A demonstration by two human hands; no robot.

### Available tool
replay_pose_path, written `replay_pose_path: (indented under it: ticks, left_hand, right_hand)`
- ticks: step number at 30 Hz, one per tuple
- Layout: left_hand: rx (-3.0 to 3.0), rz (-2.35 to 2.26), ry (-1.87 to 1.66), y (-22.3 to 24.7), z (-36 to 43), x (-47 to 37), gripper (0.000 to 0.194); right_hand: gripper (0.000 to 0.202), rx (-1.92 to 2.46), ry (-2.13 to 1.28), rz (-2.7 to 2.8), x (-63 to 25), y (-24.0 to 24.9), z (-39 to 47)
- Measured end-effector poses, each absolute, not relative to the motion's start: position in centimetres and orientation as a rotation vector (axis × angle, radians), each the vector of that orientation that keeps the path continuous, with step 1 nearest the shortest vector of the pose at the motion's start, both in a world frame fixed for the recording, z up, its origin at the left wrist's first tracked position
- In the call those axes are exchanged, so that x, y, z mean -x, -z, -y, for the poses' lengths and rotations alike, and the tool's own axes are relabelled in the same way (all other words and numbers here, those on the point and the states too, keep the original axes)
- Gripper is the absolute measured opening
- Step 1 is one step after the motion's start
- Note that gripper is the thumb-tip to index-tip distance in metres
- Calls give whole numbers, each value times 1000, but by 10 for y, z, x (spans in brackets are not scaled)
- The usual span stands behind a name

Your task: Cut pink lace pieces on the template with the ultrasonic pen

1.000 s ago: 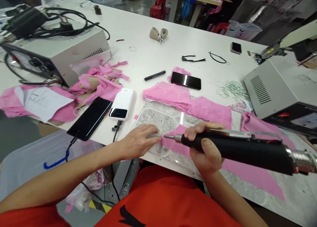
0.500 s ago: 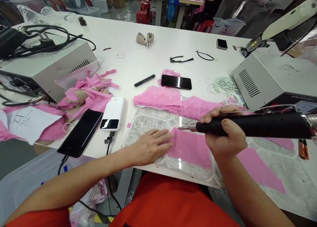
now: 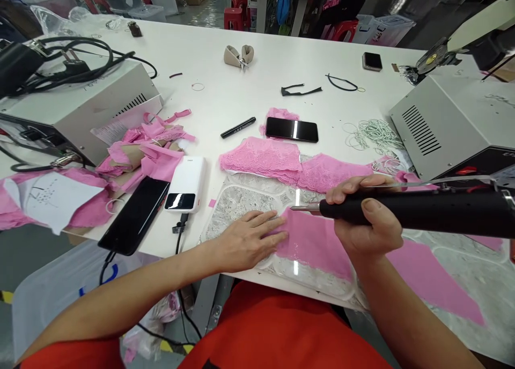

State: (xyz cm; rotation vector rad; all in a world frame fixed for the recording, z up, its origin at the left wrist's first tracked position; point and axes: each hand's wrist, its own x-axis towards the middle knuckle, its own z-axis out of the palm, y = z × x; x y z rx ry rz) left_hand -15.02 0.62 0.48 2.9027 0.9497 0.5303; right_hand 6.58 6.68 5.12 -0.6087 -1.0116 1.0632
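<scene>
Flat on the near part of the table lies a piece of pink fabric [image 3: 317, 240], over a clear-covered, marble-patterned mat [image 3: 245, 197]. My left hand [image 3: 249, 239] rests palm down with fingers stretched out, the fingertips on the fabric's left edge. My right hand [image 3: 368, 219] is wrapped round a black handheld ultrasonic welder [image 3: 438, 211]. Its thin metal tip is at the fabric's upper left corner, close to my left fingers. Just beyond lie stacked pink lace pieces [image 3: 261, 160] and more lace [image 3: 332, 173]. Another pink fabric piece [image 3: 436, 283] lies right of my right forearm.
Grey control boxes stand at the left [image 3: 92, 101] and right [image 3: 454, 122]. A power bank [image 3: 187, 184], a black phone [image 3: 134, 216] and pink garments [image 3: 140, 149] lie left. Beyond the lace are a second phone [image 3: 292, 130], a marker [image 3: 238, 127] and pale elastic cord [image 3: 380, 134].
The view has shifted slightly. The welder's rear end has swung a little lower, while its tip stays by the fabric's corner. My left hand keeps its place on the fabric.
</scene>
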Motion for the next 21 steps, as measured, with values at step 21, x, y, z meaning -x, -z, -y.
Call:
replay_pose_path:
  ticks: [21]
  left_hand:
    - [-2905, -947, -529, -5, -8, 151, 33]
  right_hand:
    - [11, 612, -987, 1033, -60, -52, -70]
